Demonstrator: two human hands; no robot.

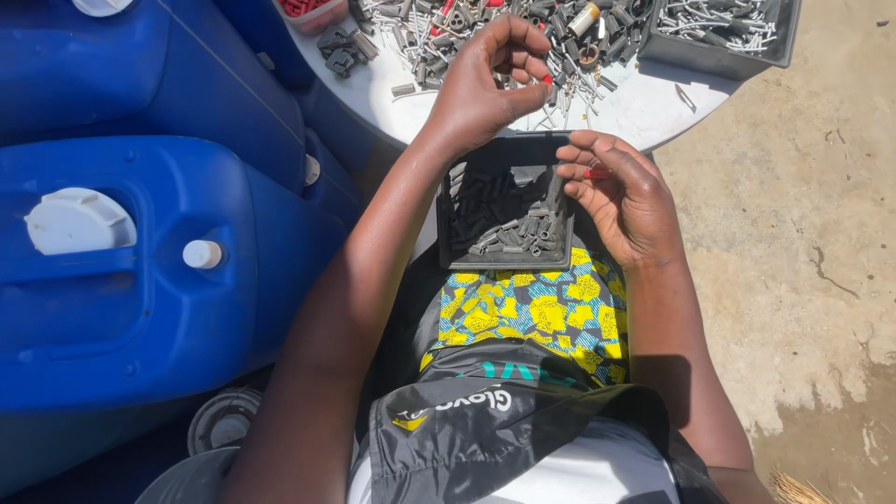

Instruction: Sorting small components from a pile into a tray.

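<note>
Two hands work above a dark tray point(504, 252) on the lap: left hand point(485, 89) pinches a small red part point(546, 80) over it, right hand point(623, 201) grips another red part point(595, 174) beside it, prob. for sorting.

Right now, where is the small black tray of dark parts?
In the head view, the black tray sits on the person's lap at centre frame, just below the round white table, between the left hand and right hand.
</note>
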